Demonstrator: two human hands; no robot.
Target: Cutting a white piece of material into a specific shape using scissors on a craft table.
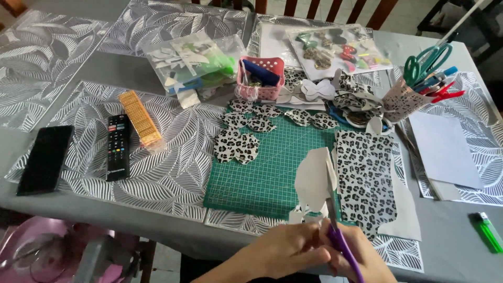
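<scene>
1. Left hand [285, 250] at bottom edge, fingers curled, pinching the lower end of a pale grey cut sheet [314, 181].
2. Right hand [361, 257] just beside it, closed round purple-handled scissors [340, 230]; blades point up along the sheet's right edge.
3. Cut sheet stands up over the near right part of the green cutting mat [262, 173], touching the scissors.
4. Leopard-print sheet [365, 175] lies flat just right of it, partly on the mat.
5. Leopard-print petal shapes [236, 145] sit on the mat's far left, more along its far edge.
6. Black remote [118, 148] and orange packet [140, 118] on the leaf-pattern placemat [173, 157], left of the mat; black phone [46, 159] further left.
7. Pink basket [260, 78] beyond the mat; cup of scissors and pens [403, 99] far right; green lighter [490, 231] near right edge.
</scene>
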